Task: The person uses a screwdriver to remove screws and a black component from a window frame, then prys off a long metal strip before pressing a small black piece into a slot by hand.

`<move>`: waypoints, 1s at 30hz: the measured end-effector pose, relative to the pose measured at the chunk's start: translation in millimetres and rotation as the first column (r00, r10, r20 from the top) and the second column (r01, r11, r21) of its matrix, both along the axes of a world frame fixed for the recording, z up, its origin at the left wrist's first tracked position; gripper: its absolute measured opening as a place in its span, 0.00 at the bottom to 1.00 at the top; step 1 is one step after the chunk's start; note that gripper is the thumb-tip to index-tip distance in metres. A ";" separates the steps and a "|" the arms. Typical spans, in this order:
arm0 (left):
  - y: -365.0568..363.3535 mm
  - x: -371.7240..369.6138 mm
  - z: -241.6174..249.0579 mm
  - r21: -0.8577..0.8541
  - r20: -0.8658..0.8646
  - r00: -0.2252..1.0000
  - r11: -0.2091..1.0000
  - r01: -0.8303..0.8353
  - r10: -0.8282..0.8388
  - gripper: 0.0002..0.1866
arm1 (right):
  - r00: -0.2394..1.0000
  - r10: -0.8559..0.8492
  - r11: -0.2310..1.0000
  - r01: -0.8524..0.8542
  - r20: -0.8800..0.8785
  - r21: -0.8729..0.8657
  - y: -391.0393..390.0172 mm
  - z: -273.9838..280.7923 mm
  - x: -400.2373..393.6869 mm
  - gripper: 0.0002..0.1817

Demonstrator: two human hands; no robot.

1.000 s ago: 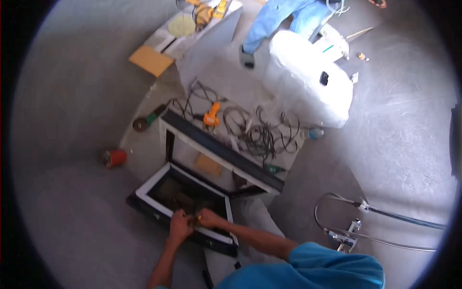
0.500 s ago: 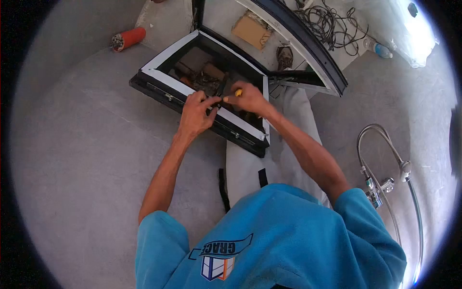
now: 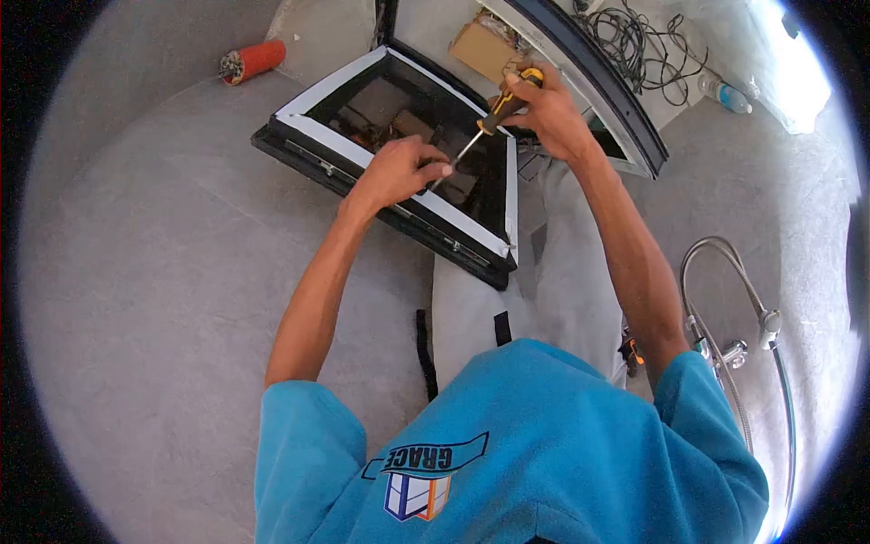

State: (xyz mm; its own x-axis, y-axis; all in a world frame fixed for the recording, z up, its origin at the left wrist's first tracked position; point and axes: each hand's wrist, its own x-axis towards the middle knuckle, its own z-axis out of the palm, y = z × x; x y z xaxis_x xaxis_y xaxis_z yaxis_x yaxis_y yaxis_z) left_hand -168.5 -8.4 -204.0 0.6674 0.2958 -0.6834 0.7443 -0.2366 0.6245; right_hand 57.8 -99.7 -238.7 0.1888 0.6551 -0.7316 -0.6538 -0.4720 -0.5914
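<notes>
My right hand (image 3: 548, 113) was closed round the yellow-black handle of a screwdriver (image 3: 489, 121), shaft angled down-left, tip meeting my left hand (image 3: 399, 170). Left hand was curled at the tip, fingers pinched on something too small to make out; can't tell what, if anything, it held. Both hands were over the window sash (image 3: 399, 150), a dark frame with white-taped edges, lying tilted on the concrete floor (image 3: 154, 272) in front of my knees. Judged the sash stiff and fairly heavy, glazing fragile, so best held by the frame rails, not the pane. Screwdriver was light and rigid, with a secure hold on the ribbed handle. No real containers: a cardboard box (image 3: 480, 41) sat beyond the sash, contents not visible, a plastic bottle (image 3: 725, 93) lay near the tangled cables (image 3: 634, 41), an orange cylinder (image 3: 254, 62) lay far left.
</notes>
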 end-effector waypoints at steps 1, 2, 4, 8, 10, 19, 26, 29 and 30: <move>0.9 3.2 -3.1 0.000 -0.001 0.999 0.999 0.048 -0.048 0.14 | 1.000 0.001 1.000 -0.001 -0.005 -0.007 0.2 -3.5 -1.7 0.24; 2.7 6.8 -8.0 0.001 0.000 0.995 0.995 0.095 -0.095 0.15 | 1.000 -0.020 1.000 0.020 -0.007 -0.003 1.5 -7.5 -2.6 0.24; 7.0 9.3 -15.1 0.018 0.026 0.992 0.992 0.124 -0.124 0.14 | 0.999 -0.042 0.999 0.042 -0.006 -0.007 2.3 -9.8 -4.4 0.24; 13.0 9.0 -18.5 -0.012 0.015 0.991 0.991 0.132 -0.132 0.13 | 0.999 -0.019 1.000 0.020 -0.042 0.018 8.0 -12.9 -5.0 0.25; 11.9 7.4 -17.8 -0.065 0.021 0.996 0.994 0.093 -0.092 0.13 | 0.999 -0.001 1.000 0.003 -0.053 0.026 7.1 -14.6 -6.9 0.24; 7.6 5.8 -17.2 -0.050 -0.001 0.998 0.996 0.070 -0.071 0.15 | 0.999 0.000 0.999 0.002 -0.050 0.039 6.4 -11.6 -4.9 0.24; 5.5 2.5 -23.7 -0.021 0.038 0.996 0.996 0.087 -0.086 0.15 | 0.997 -0.011 0.999 0.014 -0.078 0.041 6.6 -20.1 -3.9 0.20; 3.8 2.0 -27.7 -0.025 0.043 0.997 0.998 0.066 -0.065 0.15 | 0.991 -0.043 0.999 0.047 -0.126 0.023 6.9 -26.9 -4.3 0.19; 2.5 2.0 -29.5 -0.023 0.034 0.998 0.998 0.063 -0.062 0.15 | 0.989 -0.065 0.998 0.065 -0.135 -0.007 6.5 -30.0 -4.7 0.18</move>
State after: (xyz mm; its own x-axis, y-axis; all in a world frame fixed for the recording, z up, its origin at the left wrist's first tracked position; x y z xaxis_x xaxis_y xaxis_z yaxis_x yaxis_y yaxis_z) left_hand -166.5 -5.9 -233.5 0.7063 0.2364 -0.6672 0.7075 -0.2665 0.6545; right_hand 53.0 -93.2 -268.7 0.1301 0.6430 -0.7548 -0.7568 -0.4274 -0.4945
